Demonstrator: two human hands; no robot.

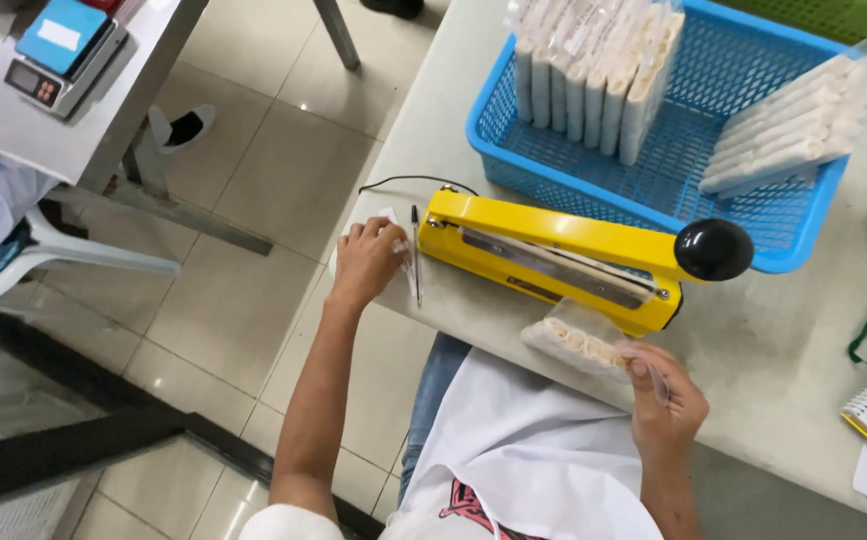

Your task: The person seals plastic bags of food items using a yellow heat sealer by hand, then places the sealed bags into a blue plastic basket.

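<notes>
Clear bag [575, 340] of pale sticks sits at near table edge [513, 345], just in front of yellow heat sealer [553, 262] — right hand [665, 405] pinches its right end, fingers closed on plastic. Left hand [365, 260] curled, resting on thin plastic sleeves [405, 262] at table's left edge, beside sealer's hinge end. Open floor [253, 200] lies left of table. Blue basket [733, 130] far of sealer holds upright filled bags [593, 70] — one more bag [788, 125] lies across its right rim.

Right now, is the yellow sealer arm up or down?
Down: the yellow sealer arm lies flat on its base, no gap visible.
</notes>
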